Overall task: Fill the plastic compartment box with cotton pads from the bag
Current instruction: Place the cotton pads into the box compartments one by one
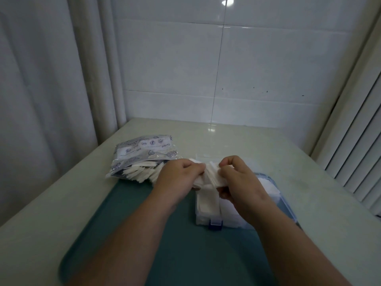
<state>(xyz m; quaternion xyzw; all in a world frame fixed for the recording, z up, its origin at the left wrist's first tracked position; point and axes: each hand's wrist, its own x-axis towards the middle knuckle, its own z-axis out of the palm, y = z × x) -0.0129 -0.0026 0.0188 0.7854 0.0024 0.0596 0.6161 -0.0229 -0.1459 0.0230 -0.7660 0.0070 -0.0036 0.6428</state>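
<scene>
I am looking down on a pale, glossy greenish countertop (61,193) set into a corner. Its left edge runs diagonally along a white pleated curtain (41,79), and its right edge lies under a white slatted panel (360,141).

Nearest me lies a dark teal rubbery mat (165,244) with a rounded near-left corner. A broad stretch of it shows on the near side of the fingers and to their left.

Directly under the fingers and just nearer than them sits the clear plastic compartment box (203,220). It has a blue latch (215,223) on its near wall and a blue rim running along under the right forearm. The long cell below the fingertips already shows white pads lying flat; I cannot make out the other cells behind the right wrist.

Both hands meet above the box. The left hand (179,176) and right hand (241,180) are curled, fingers and thumbs pinching either end of a stack of white square cotton pads (212,176) held between them.

Just left of the left knuckles, partly on the mat's far edge, lies the grey shell-printed plastic zip bag (142,153). Its mouth faces me and more pads fan out of it.

Beyond the fingers the countertop runs on to a white tiled wall (247,69).
</scene>
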